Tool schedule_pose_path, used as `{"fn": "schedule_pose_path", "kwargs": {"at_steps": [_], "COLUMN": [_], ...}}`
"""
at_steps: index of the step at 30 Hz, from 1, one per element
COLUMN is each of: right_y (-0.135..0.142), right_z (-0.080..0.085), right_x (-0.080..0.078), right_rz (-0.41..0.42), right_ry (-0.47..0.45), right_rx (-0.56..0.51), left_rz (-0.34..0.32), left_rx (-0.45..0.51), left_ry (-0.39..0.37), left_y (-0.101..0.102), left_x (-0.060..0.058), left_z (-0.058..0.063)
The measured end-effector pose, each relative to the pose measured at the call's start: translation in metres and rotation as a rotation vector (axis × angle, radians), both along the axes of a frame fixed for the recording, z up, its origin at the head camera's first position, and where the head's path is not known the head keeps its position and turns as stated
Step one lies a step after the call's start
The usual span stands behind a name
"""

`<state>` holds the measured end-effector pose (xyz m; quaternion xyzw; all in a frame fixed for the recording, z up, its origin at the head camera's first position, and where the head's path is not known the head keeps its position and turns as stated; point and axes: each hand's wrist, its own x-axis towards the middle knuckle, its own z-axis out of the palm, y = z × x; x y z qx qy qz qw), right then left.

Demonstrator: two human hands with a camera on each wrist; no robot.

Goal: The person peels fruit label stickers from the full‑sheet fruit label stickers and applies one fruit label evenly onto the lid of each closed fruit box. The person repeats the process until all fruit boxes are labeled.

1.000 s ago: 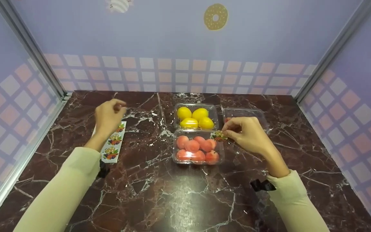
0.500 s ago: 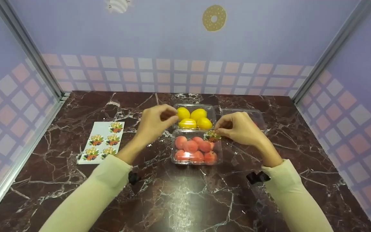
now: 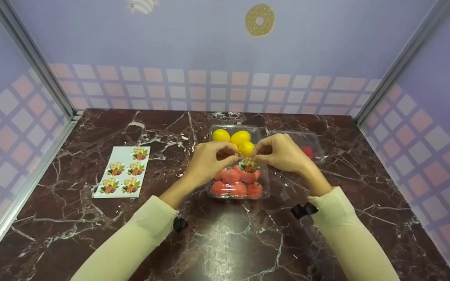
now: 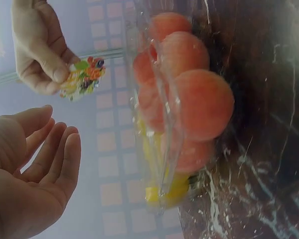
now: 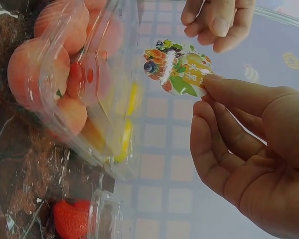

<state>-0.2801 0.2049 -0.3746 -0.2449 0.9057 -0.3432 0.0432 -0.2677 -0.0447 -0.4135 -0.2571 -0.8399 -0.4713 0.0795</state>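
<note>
Left hand (image 3: 208, 160) nearer glossy sticker (image 5: 175, 69), round peaches (image 3: 237, 189)

Near box (image 3: 266, 186), far box (image 3: 234, 126), right box (image 3: 293, 134): three, clear. Sticker sheet (image 3: 120, 153), left: one, bearing five printed stickers (image 3: 135, 168). Loose sticker (image 3: 249, 166): one. Lemons (image 3: 240, 137): four, one mostly hidden. Peaches (image 3: 238, 189): at least six, some covered. Strawberry (image 3: 307, 150): at least one.
</note>
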Motion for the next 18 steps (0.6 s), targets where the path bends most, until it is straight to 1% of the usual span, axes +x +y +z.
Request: {"fn": "schedule_pose_path", "kwargs": {"at_steps": [2, 6, 9, 12, 18], "right_y": [-0.003, -0.007, -0.011, -0.013, -0.015], "right_z": [-0.001, -0.003, -0.005, -0.006, -0.009], "right_x": [-0.001, -0.004, -0.005, -0.006, -0.008], "right_rz": [0.015, 0.046, 0.058, 0.064, 0.076], "right_ry": [-0.006, -0.012, -0.012, -0.017, -0.029], "right_rx": [0.015, 0.025, 0.019, 0.022, 0.026], "left_rz": [-0.005, -0.018, -0.013, -0.001, 0.001], "left_rx": [-0.007, -0.015, -0.021, -0.031, -0.037], "left_ry": [0.011, 0.008, 0.002, 0.012, 0.020], "left_y": [0.003, 0.007, 0.008, 0.009, 0.009], "left_x": [0.001, 0.002, 0.002, 0.001, 0.000], "left_z": [-0.002, -0.005, -0.008, -0.011, -0.013]}}
